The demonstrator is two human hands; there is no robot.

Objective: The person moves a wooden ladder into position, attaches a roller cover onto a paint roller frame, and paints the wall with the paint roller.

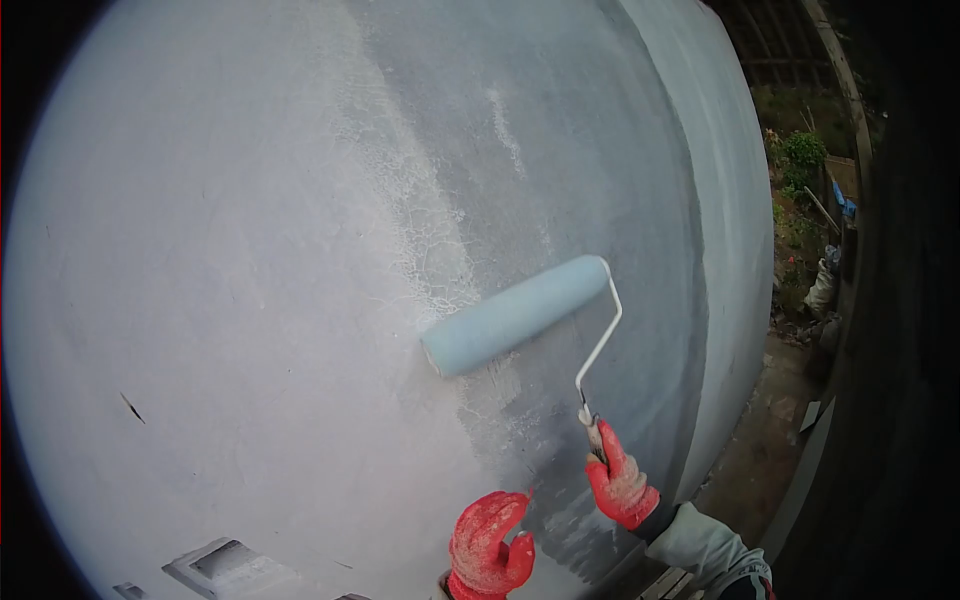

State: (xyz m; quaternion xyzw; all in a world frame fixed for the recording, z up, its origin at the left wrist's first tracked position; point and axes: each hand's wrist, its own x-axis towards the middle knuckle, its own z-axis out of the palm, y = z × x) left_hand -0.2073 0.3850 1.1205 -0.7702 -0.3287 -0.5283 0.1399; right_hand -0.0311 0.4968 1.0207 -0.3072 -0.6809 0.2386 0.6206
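In a red glove, my right hand grips the handle of a paint roller, its index finger stretched along the handle. The roller's long pale-blue sleeve lies slantwise against the wall, joined to the handle by a bent white wire frame. Lower down, my left hand, also in a red glove, is held up near the wall. Its fingers curve and the thumb stands apart, with nothing between them. Around the roller the wall has cracked, flaking paint and a darker grey band.
Low on the wall is a small recessed opening. A lighter painted strip runs along the wall's right side. Beyond it are a concrete path, green plants and a whitish sack.
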